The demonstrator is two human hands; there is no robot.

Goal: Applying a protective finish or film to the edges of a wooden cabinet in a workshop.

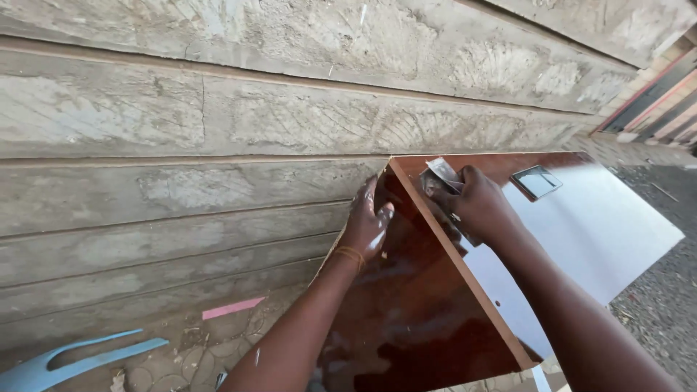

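Far left on the ground lies a pale blue plastic piece (65,359), with a pink strip (233,308) a little further along, both below the rough plastered wall (218,109). The left hand (367,221) lies flat, fingers spread, against the glossy dark brown panel (414,312), steadying it near its top corner. The right hand (475,203) is closed around a small silvery scraper (441,174), its edge touching the panel's raw brown edge (465,268). To me this looks like edge work mid-way; the next stroke calls for firm bracing. A metal plate (536,181) sits on the white face (602,232) beyond.
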